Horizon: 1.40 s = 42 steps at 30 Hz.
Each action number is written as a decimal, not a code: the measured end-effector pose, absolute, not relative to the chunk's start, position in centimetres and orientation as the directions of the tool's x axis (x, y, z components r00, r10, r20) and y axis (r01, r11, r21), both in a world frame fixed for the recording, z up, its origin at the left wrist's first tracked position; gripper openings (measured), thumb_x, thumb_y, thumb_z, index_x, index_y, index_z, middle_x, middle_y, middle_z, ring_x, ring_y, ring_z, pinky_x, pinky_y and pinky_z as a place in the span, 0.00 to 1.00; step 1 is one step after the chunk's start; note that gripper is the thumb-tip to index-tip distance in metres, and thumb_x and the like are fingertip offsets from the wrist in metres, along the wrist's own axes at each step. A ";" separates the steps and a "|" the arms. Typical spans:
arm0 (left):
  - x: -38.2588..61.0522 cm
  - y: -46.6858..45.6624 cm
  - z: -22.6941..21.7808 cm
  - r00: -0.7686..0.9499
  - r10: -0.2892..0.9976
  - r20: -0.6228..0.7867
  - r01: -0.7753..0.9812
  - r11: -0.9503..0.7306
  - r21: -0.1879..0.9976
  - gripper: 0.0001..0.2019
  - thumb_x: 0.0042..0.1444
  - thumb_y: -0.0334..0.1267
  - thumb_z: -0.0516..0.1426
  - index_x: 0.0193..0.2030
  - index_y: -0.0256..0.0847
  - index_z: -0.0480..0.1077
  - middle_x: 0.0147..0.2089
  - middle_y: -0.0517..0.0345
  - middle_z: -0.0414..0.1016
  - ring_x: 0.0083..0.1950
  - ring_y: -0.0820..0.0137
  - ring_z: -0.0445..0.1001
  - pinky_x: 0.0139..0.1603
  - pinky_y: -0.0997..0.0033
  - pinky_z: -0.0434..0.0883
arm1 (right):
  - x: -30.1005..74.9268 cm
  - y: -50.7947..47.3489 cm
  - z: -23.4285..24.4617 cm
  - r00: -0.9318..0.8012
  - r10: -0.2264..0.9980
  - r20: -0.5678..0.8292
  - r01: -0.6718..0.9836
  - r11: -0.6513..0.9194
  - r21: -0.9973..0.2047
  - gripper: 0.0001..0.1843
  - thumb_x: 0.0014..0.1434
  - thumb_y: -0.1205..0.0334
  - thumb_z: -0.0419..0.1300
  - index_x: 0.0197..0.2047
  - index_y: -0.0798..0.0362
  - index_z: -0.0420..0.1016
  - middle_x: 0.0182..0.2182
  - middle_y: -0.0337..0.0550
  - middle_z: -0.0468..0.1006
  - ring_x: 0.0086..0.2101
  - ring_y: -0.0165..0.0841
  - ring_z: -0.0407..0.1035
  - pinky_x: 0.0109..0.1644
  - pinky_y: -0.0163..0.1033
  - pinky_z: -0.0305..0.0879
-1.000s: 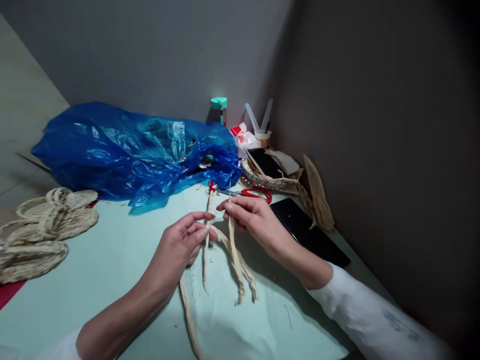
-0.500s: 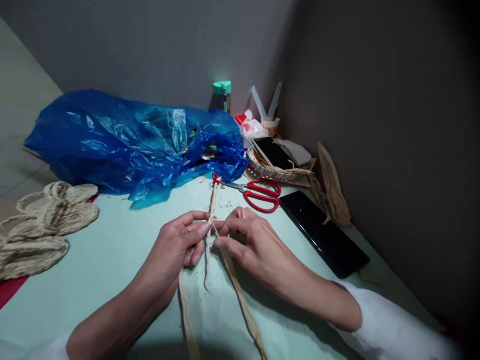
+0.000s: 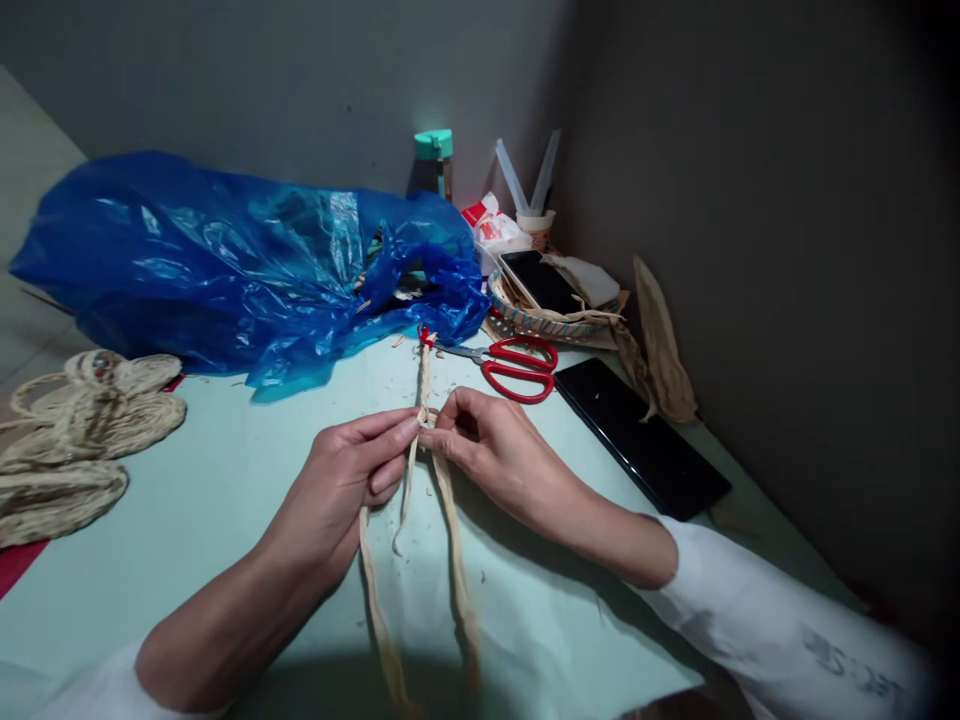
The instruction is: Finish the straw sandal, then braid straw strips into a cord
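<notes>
A short pale braid (image 3: 424, 372) of dried plant strips runs away from me, its far end bound with red string (image 3: 424, 336). My left hand (image 3: 352, 462) pinches the braid's near end from the left, and one loose strip (image 3: 381, 630) hangs below that palm. From the right, my right hand (image 3: 491, 440) is closed with thumb and forefinger on a strip (image 3: 454, 520) at the same spot. A shorter strand tail dangles between both hands. Red-handled scissors (image 3: 517, 368) lie just beyond my right hand, blades pointing toward the braid's tied end.
At the back left lies a blue plastic bag (image 3: 202, 260). Woven sandals (image 3: 112, 410) rest at the left. A black phone (image 3: 641, 435) and a basket (image 3: 555, 322) holding another phone and dried husks occupy the right, beside the wall. A green-lidded bottle (image 3: 433, 150) stands behind.
My right hand has moved in toward the left, its fingertips now meeting the braid beside my left thumb. The right strip hangs straighter. The whole view has shifted slightly.
</notes>
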<state>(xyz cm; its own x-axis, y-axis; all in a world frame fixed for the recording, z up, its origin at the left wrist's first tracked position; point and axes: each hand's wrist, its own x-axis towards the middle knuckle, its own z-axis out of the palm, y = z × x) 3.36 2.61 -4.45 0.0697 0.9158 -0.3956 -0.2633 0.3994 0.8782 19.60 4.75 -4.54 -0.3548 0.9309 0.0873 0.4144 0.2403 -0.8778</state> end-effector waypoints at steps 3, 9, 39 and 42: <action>3.3 2.6 -4.4 0.105 0.909 -0.403 -0.256 0.416 0.873 0.14 0.54 0.39 0.63 0.45 0.33 0.78 0.14 0.71 0.52 0.18 0.83 0.46 0.19 0.84 0.47 | 19.7 4.8 -5.0 -0.322 0.937 0.132 0.387 0.258 -0.885 0.07 0.60 0.61 0.60 0.34 0.53 0.65 0.25 0.32 0.67 0.27 0.27 0.60 0.32 0.33 0.53; 3.2 2.9 -4.4 0.106 0.899 -0.425 -0.244 0.437 0.866 0.13 0.50 0.37 0.65 0.40 0.31 0.78 0.13 0.70 0.52 0.17 0.84 0.46 0.17 0.84 0.45 | 19.9 5.0 -5.2 -0.354 0.926 0.129 0.358 0.262 -0.896 0.10 0.59 0.62 0.60 0.34 0.51 0.60 0.25 0.30 0.66 0.26 0.26 0.58 0.30 0.32 0.52; 4.3 2.8 -4.8 -0.086 0.960 -0.266 -0.037 0.263 0.964 0.09 0.45 0.38 0.65 0.31 0.35 0.80 0.14 0.67 0.60 0.18 0.81 0.48 0.20 0.75 0.45 | 19.2 2.6 -3.2 -0.413 0.902 0.123 0.532 0.348 -0.772 0.04 0.64 0.65 0.49 0.36 0.53 0.62 0.26 0.40 0.74 0.24 0.29 0.63 0.30 0.34 0.51; 4.2 2.4 -4.5 -0.020 0.958 -0.286 -0.093 0.283 0.955 0.09 0.48 0.40 0.64 0.31 0.35 0.79 0.12 0.68 0.56 0.18 0.81 0.49 0.21 0.77 0.47 | 18.8 1.9 -3.9 -0.491 0.854 0.172 0.585 0.469 -0.661 0.04 0.63 0.67 0.47 0.40 0.54 0.62 0.26 0.41 0.73 0.21 0.29 0.59 0.27 0.36 0.47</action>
